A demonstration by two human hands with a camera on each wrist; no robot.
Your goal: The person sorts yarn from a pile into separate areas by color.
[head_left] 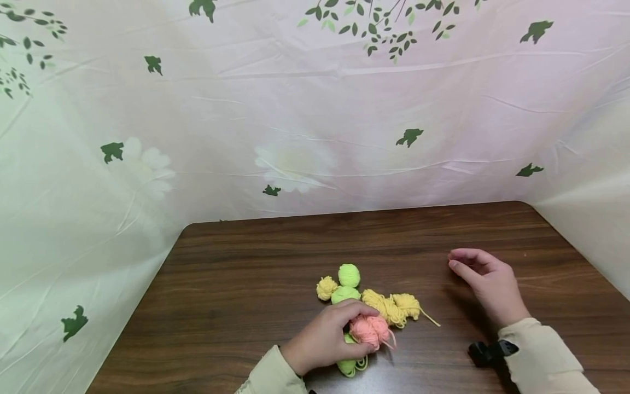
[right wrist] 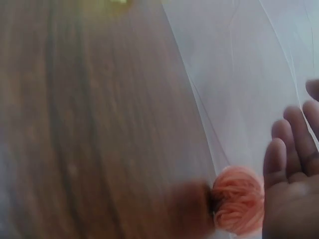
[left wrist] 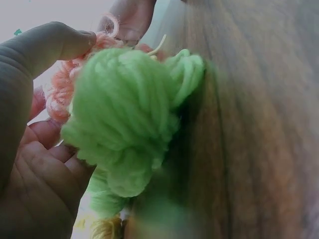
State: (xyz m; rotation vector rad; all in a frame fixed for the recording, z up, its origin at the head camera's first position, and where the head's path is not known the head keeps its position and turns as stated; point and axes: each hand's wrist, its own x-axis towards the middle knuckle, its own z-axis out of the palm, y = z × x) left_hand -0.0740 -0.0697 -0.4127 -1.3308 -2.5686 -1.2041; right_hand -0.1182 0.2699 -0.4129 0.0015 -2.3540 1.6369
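Observation:
My left hand (head_left: pixel 327 336) grips a pink yarn ball (head_left: pixel 370 331) between thumb and fingers, low over the green yarn. In the left wrist view, a green yarn bundle (left wrist: pixel 124 109) hides part of the pink yarn (left wrist: pixel 62 89). My right hand (head_left: pixel 489 287) is raised at the right of the table, fingers gently bent, with no yarn seen in its grasp. The right wrist view shows a pink yarn ball (right wrist: pixel 239 200) beside the palm (right wrist: pixel 294 204); whether they touch I cannot tell. The head view does not show that ball near the right hand.
Green yarn balls (head_left: pixel 349 275), a small yellow ball (head_left: pixel 326 288) and a yellow yarn bundle (head_left: pixel 391 308) with a loose tail lie close together on the dark wooden table (head_left: pixel 236 284). A patterned cloth (head_left: pixel 315 109) hangs behind the table and along its sides.

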